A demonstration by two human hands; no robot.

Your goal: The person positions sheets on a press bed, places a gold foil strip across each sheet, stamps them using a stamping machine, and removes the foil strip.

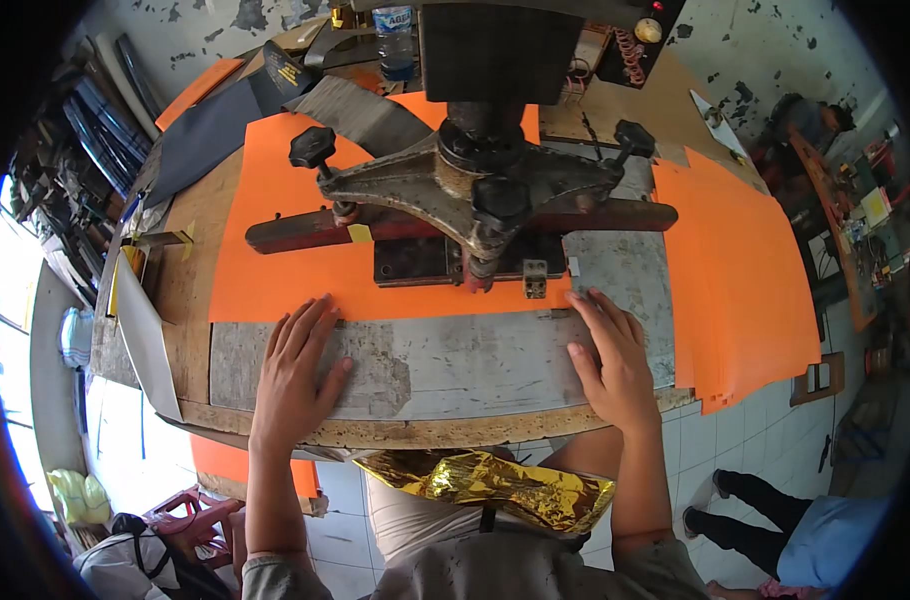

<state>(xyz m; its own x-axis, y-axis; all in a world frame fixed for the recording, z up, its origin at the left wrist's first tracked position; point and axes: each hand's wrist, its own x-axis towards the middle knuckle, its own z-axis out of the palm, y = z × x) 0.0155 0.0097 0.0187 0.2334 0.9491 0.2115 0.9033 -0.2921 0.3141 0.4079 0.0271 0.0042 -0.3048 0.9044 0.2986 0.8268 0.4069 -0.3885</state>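
Observation:
An orange sheet (285, 270) lies on a grey metal plate (455, 370), under a press head (475, 185) with black knobs and a dark red bar. My left hand (303, 368) rests palm down with its fingers apart, fingertips at the sheet's front edge on the left. My right hand (612, 362) lies flat near the sheet's right front corner, index fingertip at the corner and thumb out to the side. A small metal block (535, 279) sits at the right end of the black plate below the head. Neither hand holds anything.
Stacked orange sheets (740, 280) overhang the table's right side. A water bottle (395, 45) stands behind, with dark sheets (210, 140) at the back left. Gold foil (490, 487) lies on my lap. People are at the lower left, lower right and far right.

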